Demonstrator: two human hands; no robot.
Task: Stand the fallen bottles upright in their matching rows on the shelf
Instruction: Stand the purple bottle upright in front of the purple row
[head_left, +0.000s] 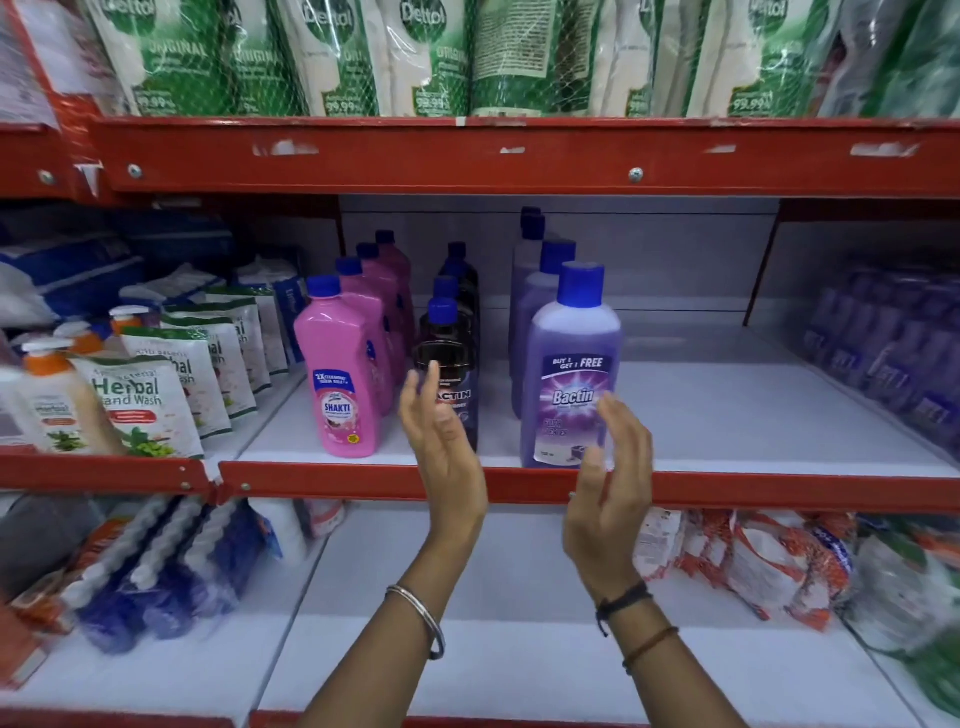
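Right now the white shelf (727, 415) with its red front rail is holding 3 rows running front to back, every bottle I can see standing upright: pink bottles (347, 374) on the left, dark bottles (451, 374) in the middle, purple bottles (569, 364) on the right. No bottle is lying down anywhere in sight, so the righting looks finished, or close to it. The left hand (444, 452) is hovering in front of the first dark bottle, fingers loose and spread, grasping nothing. The right hand (613, 488) is sitting just beside the first purple bottle, fingers equally slack, though whether a fingertip is brushing its label I cannot tell. Next, I'd guess, comes checking that the front bottles are lining up.
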